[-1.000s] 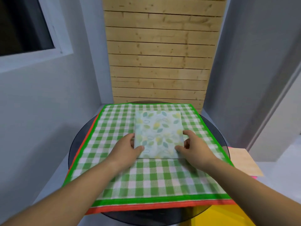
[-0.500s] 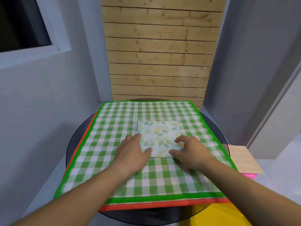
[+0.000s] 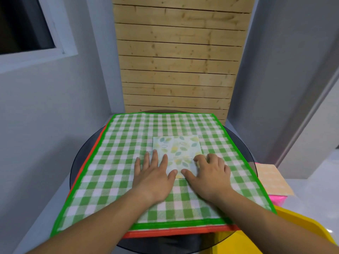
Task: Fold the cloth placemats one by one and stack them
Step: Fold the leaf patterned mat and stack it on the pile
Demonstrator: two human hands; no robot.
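A small folded placemat with a leaf print (image 3: 177,148) lies near the middle of a large green-checked placemat (image 3: 128,143) spread flat on the round table. Under the checked one an orange-edged placemat (image 3: 165,232) shows along the left and front. My left hand (image 3: 153,174) lies flat with straight fingers, partly on the leaf placemat's left front corner. My right hand (image 3: 209,171) presses on its right front corner with fingers slightly bent. Both hands cover the folded mat's near edge.
The dark round glass table (image 3: 78,162) stands against a wooden slat wall (image 3: 176,61). At the right lie a folded orange placemat (image 3: 271,178) on something pink (image 3: 277,199), and a yellow object (image 3: 300,230) at the front right. Grey walls close in left and right.
The leaf placemat has become about half as deep, folded once more toward me. Both hands moved from its side edges onto its near corners and now press it down.
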